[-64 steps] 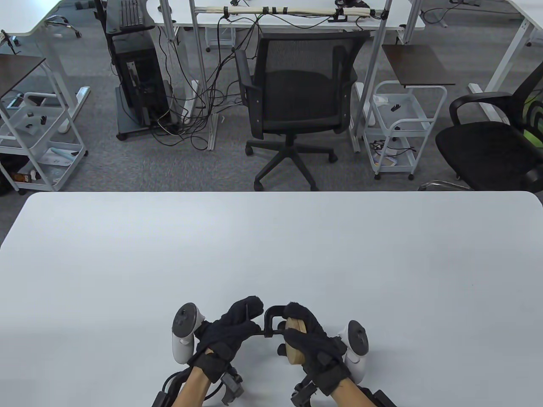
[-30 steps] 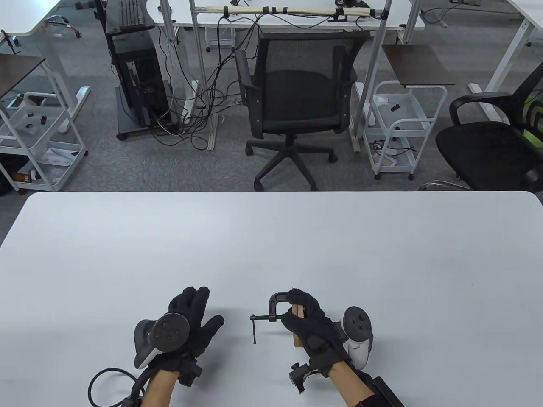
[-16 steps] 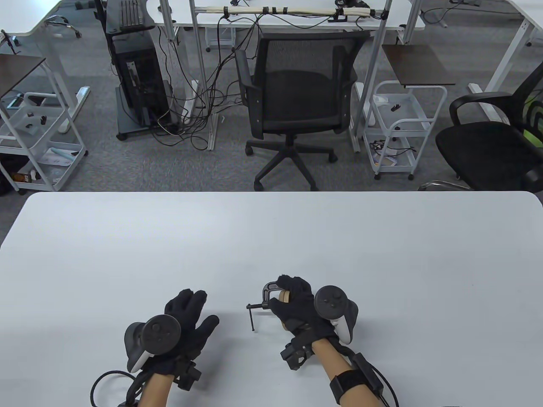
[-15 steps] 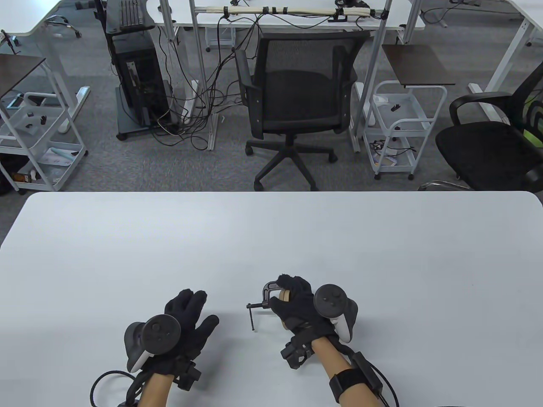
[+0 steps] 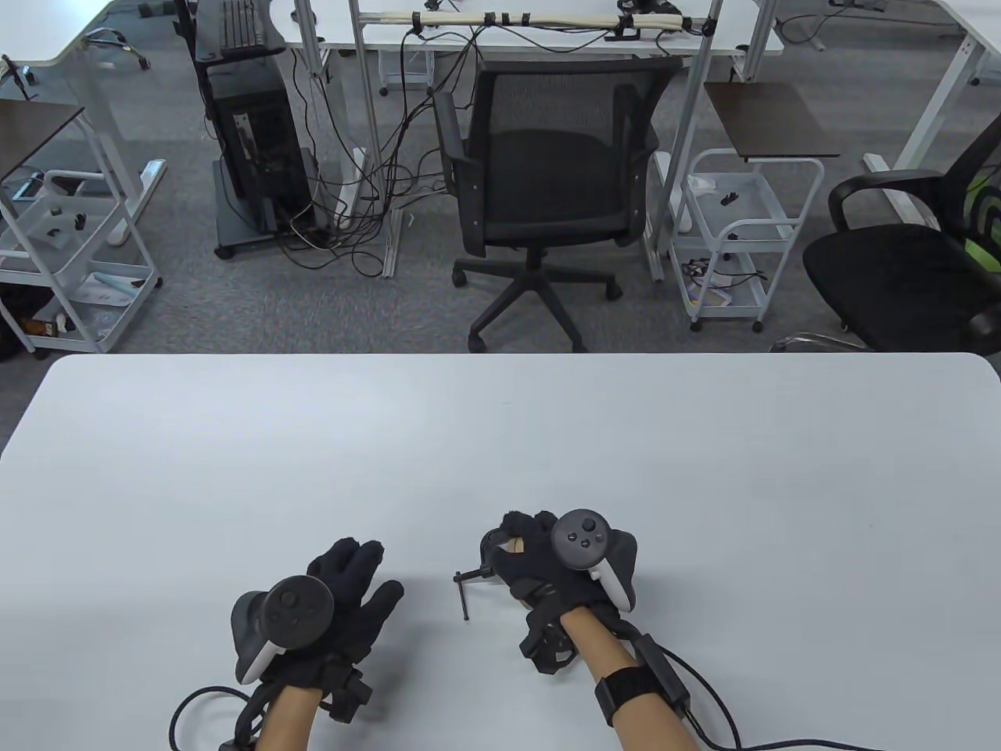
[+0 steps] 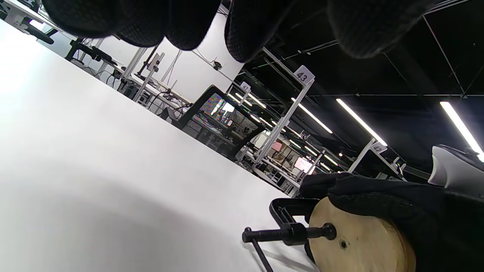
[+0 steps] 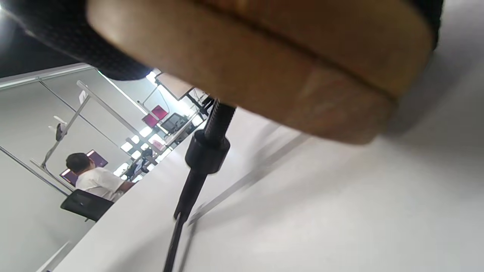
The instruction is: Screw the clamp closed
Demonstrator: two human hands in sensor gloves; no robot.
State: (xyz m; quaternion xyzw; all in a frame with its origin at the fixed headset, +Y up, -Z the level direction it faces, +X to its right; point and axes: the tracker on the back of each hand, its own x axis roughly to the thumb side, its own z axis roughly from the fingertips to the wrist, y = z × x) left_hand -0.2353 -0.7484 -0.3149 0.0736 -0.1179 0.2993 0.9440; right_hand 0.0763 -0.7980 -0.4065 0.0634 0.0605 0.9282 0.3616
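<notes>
A black C-clamp grips a round wooden disc; its screw presses on the disc face and its T-handle points at me. My right hand holds the disc and clamp low over the white table, near the front edge. The right wrist view shows the disc's rim and the screw close up. My left hand lies flat and empty on the table, a hand's width left of the clamp.
Behind the table stand a black office chair, white carts and a computer stand. Cables run from both wrists off the front edge.
My left hand let go of the clamp's handle and settled flat on the table to the left. My right hand rolled palm down and carried the clamped disc a little further away and lower.
</notes>
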